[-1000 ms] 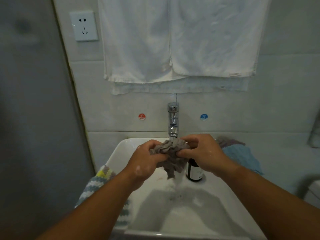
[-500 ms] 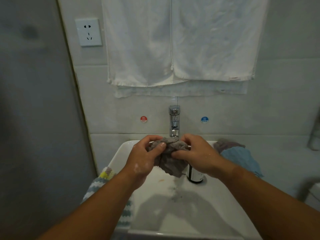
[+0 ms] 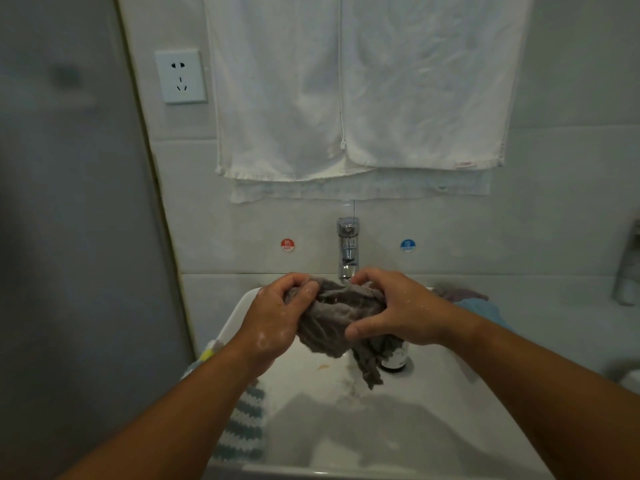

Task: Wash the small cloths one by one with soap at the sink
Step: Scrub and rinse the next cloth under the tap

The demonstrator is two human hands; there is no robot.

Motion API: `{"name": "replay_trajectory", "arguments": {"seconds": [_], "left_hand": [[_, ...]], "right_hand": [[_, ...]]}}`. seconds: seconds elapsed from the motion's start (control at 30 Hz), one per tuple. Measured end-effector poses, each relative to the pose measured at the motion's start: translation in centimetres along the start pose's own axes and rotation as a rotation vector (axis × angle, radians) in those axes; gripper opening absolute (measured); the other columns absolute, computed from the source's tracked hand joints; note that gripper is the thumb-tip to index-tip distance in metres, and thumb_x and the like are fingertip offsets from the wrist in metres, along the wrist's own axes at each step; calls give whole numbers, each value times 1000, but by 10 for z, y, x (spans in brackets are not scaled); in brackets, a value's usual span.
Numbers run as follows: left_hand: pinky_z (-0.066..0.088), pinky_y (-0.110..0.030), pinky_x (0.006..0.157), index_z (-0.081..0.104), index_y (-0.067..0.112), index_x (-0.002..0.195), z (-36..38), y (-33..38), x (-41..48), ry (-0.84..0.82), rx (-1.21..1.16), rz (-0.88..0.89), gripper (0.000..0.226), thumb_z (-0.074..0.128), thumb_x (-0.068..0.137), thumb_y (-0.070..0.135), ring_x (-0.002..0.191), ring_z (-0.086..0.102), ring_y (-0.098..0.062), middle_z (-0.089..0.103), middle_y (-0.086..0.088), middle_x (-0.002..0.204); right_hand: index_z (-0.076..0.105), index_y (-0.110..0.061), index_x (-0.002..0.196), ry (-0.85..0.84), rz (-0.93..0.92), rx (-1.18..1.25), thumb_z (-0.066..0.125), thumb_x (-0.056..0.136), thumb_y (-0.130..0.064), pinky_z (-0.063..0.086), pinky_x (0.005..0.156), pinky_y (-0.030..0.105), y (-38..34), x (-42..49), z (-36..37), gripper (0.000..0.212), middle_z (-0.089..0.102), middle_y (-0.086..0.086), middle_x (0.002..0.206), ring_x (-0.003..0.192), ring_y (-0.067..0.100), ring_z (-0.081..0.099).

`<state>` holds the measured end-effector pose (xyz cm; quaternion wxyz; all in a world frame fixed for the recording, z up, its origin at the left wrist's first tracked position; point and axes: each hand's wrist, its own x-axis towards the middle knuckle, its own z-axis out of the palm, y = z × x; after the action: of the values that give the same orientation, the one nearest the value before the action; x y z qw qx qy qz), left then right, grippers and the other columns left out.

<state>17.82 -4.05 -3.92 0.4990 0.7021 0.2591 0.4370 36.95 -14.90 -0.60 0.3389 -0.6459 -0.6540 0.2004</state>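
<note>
**Both hands grip one grey cloth over the sink**

The left hand [image 3: 273,323] and the right hand [image 3: 398,313] face each other, and the grey cloth [image 3: 332,317] is bunched between them. The fingers of both hands are curled around it, and the right thumb presses it from below. One loose end of the cloth hangs down under the hands, above the white sink [image 3: 433,393]. Small white flecks, like foam, are on the backs of both hands.

Just behind the hands stands the tap [image 3: 349,247], with its spout close above the cloth. Under the right hand a dark bottle [image 3: 394,362] stands in the sink, partly hidden by the hanging end. To the right of the right hand, a blue cloth [image 3: 485,310] lies on the bench, with a purplish one behind it. Below the left forearm a striped cloth [image 3: 242,427] lies beside the sink edge. High above the hands, white towels [image 3: 346,98] hang on the wall.
</note>
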Motion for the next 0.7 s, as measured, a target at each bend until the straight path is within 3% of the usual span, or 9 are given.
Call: {"name": "replay_trajectory", "arguments": {"seconds": [0.07,0.17,0.3,0.43,0.57,0.7], "left_hand": [[58,-23,70,74,22,100,-5,-2,-2,-41,34,8,9,67,96,22,84,72,-12,75,5,90],[61,-30,81,74,32,106,-13,-5,-2,-61,100,1,17,74,91,25,95,71,-15,74,7,100],[60,-37,92,72,36,111,-26,-5,0,-69,206,-21,26,78,86,31,105,66,-18,68,3,115],[59,-34,89,70,38,113,-37,-7,2,-72,316,-23,29,77,84,40,105,64,-19,66,2,117],[60,-38,90,67,40,115,-49,-8,3,-134,340,-40,33,78,88,26,103,67,-20,67,3,117],[61,-45,89,63,40,116,-52,-12,2,-129,209,-112,39,70,93,10,105,67,-26,64,-4,120]], "right_hand": [[63,-36,108,-12,-2,-99,93,64,-44,60,79,27,-3,0,-4,53,70,-10,98,90,6,69],[68,-39,87,-16,6,-177,89,72,-37,52,64,15,-5,-1,-10,26,71,-20,80,76,-3,67],[69,-37,78,19,47,-220,86,77,-35,45,56,9,1,-2,-20,17,69,-21,72,67,-9,63],[73,-36,78,83,73,-208,84,80,-31,45,56,11,13,-4,-31,12,71,-16,72,65,-5,63],[78,-23,87,125,56,-46,81,81,-13,53,64,21,26,-7,-39,12,74,-3,76,71,8,69],[73,-3,93,243,105,356,72,86,3,59,77,36,37,-9,-36,10,75,10,83,84,24,72]]}}
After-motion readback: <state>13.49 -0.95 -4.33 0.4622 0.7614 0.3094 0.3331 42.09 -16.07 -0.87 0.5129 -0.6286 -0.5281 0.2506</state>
